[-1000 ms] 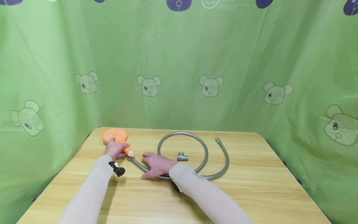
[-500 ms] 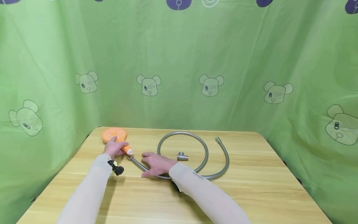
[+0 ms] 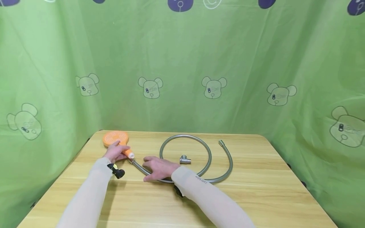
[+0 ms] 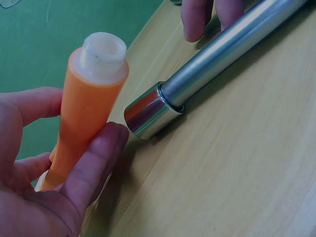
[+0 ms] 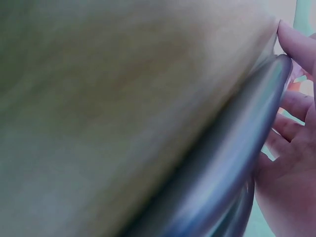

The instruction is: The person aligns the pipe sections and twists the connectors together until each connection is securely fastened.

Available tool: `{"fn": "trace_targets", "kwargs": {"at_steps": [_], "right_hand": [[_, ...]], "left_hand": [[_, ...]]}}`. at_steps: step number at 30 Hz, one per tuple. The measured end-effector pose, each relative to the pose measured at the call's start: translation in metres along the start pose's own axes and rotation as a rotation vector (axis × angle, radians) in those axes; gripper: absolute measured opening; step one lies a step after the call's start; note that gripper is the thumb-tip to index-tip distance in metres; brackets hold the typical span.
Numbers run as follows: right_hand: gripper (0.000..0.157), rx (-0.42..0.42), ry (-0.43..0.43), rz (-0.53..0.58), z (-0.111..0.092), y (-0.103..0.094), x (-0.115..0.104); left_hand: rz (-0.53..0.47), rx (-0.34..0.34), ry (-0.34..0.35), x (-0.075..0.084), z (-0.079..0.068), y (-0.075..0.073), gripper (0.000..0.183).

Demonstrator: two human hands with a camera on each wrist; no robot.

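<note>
An orange shower head (image 3: 115, 138) lies at the table's back left, spray face up. My left hand (image 3: 114, 153) grips its handle, whose white threaded end (image 4: 103, 52) points up in the left wrist view. Close by, but apart from it, is the shiny end nut (image 4: 152, 111) of a grey metal shower hose (image 3: 210, 155). My right hand (image 3: 160, 167) is spread over the hose, thumb and fingers apart; whether it touches the hose cannot be told. The right wrist view shows the hose (image 5: 222, 163) running alongside the palm.
A small chrome tee-shaped valve (image 3: 185, 160) sits inside the hose's loop. The hose's other end (image 3: 221, 143) points towards the back of the wooden table (image 3: 256, 190). A green curtain (image 3: 182, 57) hangs around the back and sides.
My left hand has shifted very slightly left with the shower head. The right hand, hose and valve stay in place; the head view has drifted a little.
</note>
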State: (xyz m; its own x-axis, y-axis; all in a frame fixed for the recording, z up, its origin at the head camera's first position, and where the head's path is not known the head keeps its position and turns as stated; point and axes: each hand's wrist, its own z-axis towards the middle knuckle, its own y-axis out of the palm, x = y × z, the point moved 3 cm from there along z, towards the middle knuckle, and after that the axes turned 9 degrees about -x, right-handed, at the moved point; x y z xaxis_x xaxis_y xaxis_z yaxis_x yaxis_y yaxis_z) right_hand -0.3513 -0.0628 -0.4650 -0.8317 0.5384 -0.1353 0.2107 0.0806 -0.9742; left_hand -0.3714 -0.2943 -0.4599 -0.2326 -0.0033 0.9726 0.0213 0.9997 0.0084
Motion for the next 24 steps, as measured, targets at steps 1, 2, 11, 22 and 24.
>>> {"fn": "trace_targets", "kwargs": {"at_steps": [1, 2, 11, 22, 24], "right_hand": [[0.071, 0.000, -0.002, 0.000, 0.0003, 0.0004, 0.0001], [0.071, 0.000, -0.003, -0.001, 0.0006, 0.0007, 0.0003], [0.067, 0.004, -0.021, 0.009, 0.0009, 0.0012, 0.0007], [0.067, -0.007, -0.011, 0.006, 0.0006, 0.0023, 0.0007], [0.067, -0.009, -0.012, 0.007, 0.0003, 0.0017, 0.0005]], "left_hand": [[-0.013, 0.001, -0.002, -0.0001, -0.0003, -0.0002, 0.092], [-0.024, 0.005, -0.004, -0.0004, -0.0003, -0.0002, 0.092], [-0.050, 0.013, -0.016, -0.0009, 0.0016, 0.0004, 0.091], [-0.048, -0.036, 0.010, -0.0034, 0.0046, -0.0015, 0.085], [-0.055, -0.050, 0.025, -0.0034, 0.0046, -0.0024, 0.083]]}}
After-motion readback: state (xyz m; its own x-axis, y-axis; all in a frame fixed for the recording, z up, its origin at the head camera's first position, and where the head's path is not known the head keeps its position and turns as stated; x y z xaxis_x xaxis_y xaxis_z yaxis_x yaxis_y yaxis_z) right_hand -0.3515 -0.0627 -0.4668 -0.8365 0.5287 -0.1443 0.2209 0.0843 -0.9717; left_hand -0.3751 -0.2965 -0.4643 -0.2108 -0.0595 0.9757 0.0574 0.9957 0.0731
